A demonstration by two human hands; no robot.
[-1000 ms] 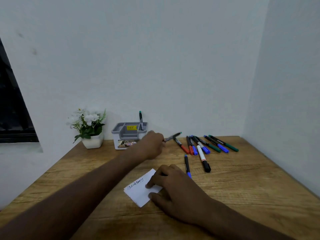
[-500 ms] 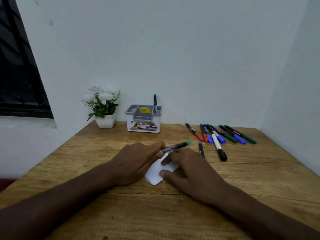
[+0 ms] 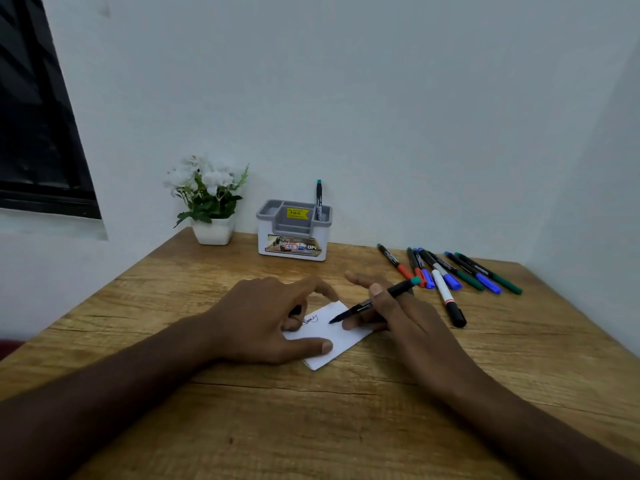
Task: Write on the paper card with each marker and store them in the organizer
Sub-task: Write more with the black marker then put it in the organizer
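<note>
Wooden desk (image 3: 346, 427): marker (image 3: 372, 303) passed to right hand (image 3: 398, 317) grip, uncapped; left hand (image 3: 270, 317) holds cap.

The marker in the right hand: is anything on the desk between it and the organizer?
Nothing visible. Bare desk lies between the marker in the right hand and the organizer; the loose markers lie off to the right.

Left hand (image 3: 263, 320) hides left part of white paper card (image 3: 329, 341); handwriting there mostly covered, unreadable. Grey-and-white plastic organizer (image 3: 293, 233) label text too small. Forearms cut off at bottom edge.
</note>
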